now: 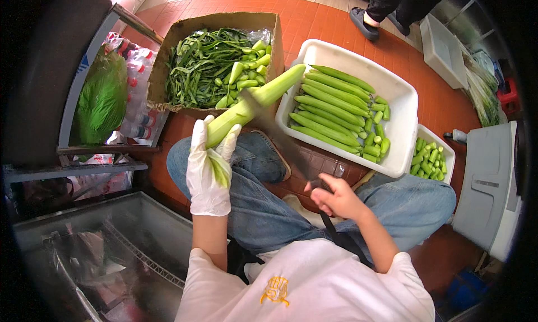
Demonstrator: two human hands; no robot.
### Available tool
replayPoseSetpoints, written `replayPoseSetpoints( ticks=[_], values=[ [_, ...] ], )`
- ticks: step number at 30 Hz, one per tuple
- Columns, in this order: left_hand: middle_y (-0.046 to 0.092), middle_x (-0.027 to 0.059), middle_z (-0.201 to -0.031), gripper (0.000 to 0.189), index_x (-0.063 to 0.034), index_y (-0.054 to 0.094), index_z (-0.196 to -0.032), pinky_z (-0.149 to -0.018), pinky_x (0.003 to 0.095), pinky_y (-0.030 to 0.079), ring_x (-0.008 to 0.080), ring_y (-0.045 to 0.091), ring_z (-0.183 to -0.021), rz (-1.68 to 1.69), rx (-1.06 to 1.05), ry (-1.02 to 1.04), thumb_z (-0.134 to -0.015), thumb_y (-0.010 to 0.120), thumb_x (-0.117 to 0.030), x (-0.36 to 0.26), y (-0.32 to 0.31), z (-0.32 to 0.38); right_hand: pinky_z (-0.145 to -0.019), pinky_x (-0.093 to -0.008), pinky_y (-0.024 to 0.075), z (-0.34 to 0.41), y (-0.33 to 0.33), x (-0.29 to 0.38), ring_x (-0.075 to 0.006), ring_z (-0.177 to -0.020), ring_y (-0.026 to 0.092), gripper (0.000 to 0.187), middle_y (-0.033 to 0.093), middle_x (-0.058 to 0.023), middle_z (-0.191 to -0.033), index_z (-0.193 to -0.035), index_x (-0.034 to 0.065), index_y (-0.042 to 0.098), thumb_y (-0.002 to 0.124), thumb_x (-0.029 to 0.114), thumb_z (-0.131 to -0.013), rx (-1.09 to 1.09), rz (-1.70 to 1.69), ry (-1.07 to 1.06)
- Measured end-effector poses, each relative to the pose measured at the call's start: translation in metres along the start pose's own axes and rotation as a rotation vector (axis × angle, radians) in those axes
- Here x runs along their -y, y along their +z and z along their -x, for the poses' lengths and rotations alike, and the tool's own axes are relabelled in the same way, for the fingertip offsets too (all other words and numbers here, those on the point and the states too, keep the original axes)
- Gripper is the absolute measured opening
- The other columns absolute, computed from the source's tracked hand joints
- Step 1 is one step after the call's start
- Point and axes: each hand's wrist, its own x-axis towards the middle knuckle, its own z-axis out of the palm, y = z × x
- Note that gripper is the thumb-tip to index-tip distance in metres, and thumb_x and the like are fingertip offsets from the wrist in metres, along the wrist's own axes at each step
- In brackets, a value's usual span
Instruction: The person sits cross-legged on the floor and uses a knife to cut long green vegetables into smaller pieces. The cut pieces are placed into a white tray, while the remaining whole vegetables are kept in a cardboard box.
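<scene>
My left hand (210,175), in a white disposable glove, grips the lower end of a long pale green gourd (277,87), which looks peeled. The gourd points up and to the right. A strip of green shows against the gloved palm. My right hand (338,198) is bare and closed around the handle of a knife (290,147). Its dark blade is blurred and slants across the middle of the gourd; whether it touches the surface I cannot tell. Beyond my hands, a cardboard box (275,36) holds dark green peelings (201,66) and cut-off gourd ends (248,72).
To the right, a white plastic tub (403,124) holds several whole gourds (332,99) and short pieces (376,141). A smaller white container (449,154) holds cut chunks (431,158). At left stands a shelf with bottles (138,87). A person's shoe (365,24) is on the red floor.
</scene>
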Motion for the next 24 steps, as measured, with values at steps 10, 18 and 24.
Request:
replayPoseSetpoints(
  ticks=[10, 18, 24],
  values=[
    [0.056, 0.0135, -0.115, 0.032, 0.0045, 0.051, -0.116, -0.082, 0.0297, 0.057, 0.0253, 0.061, -0.099, 0.120, -0.111, 0.018, -0.094, 0.055, -0.019, -0.015, -0.028, 0.002, -0.048, -0.0212, 0.0388, -0.006, 0.006, 0.027, -0.0050, -0.052, 0.047, 0.016, 0.053, -0.0002, -0.067, -0.103, 0.0020, 0.057, 0.057, 0.011, -0.089, 0.052, 0.361, -0.211],
    [0.058, 0.0119, -0.113, 0.025, 0.0020, 0.055, -0.114, -0.074, 0.0218, 0.057, 0.0155, 0.059, -0.095, 0.172, -0.107, -0.081, -0.094, 0.053, -0.013, -0.015, -0.044, 0.006, -0.041, -0.0205, 0.0353, -0.009, -0.003, 0.028, -0.0049, -0.044, 0.042, 0.015, 0.050, 0.0007, -0.066, -0.103, 0.0027, 0.055, 0.052, 0.013, -0.093, -0.046, 0.026, 0.037],
    [0.063, 0.0158, -0.102, 0.031, 0.0040, 0.054, -0.112, -0.054, 0.0202, 0.058, 0.0167, 0.066, -0.072, 0.290, -0.139, -0.197, -0.095, 0.051, -0.022, -0.025, -0.048, 0.010, -0.041, -0.0206, 0.0352, -0.016, -0.033, 0.034, -0.0039, -0.048, 0.042, 0.018, 0.047, 0.0017, -0.068, -0.102, 0.0031, 0.053, 0.054, 0.019, -0.093, -0.330, 0.055, -0.132]
  ],
)
